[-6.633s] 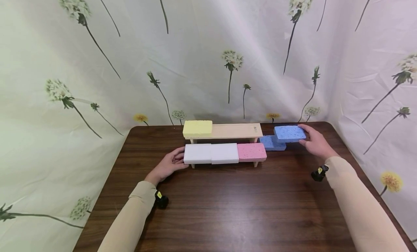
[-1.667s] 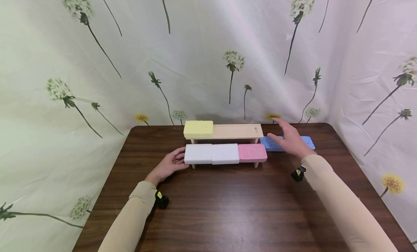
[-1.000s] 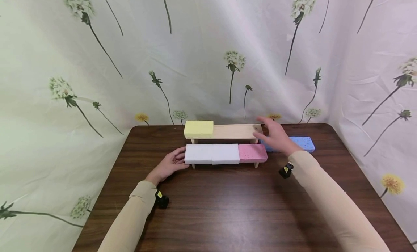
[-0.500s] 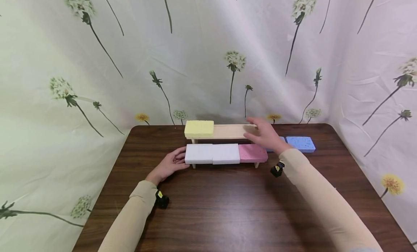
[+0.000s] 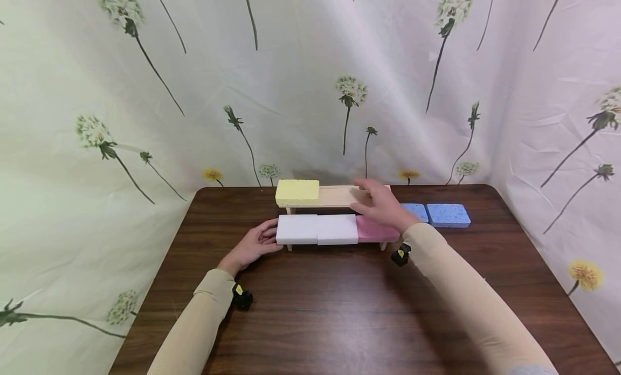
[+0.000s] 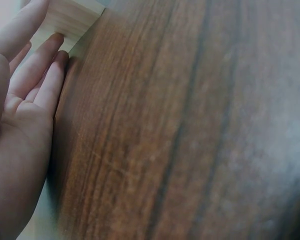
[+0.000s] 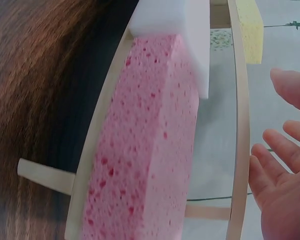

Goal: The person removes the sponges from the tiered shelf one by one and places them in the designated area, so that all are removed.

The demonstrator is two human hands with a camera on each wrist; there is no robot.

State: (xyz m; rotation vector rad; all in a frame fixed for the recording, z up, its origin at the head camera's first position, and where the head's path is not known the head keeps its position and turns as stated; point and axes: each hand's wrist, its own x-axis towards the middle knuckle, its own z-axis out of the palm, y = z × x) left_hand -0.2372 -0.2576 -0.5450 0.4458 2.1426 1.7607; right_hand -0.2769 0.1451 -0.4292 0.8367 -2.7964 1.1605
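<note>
Sponge, pitted pink, tops the front rack; right grip, wide, behind it; left grip, slack, at its end; left-wrist view alone shows fingertips by bare wood.

Inscriptions: none that we can read. Labels, brands, numbers and signs: we record none legible in any view.

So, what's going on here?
Someone's right hand is open, holding nothing, at the back wooden stand, which bears a yellow sponge at its left end. The left hand is at the left end of the front wooden stand, where two white blocks and a pink sponge sit in a row. Two blue sponges lie side by side on the table, to the right.
</note>
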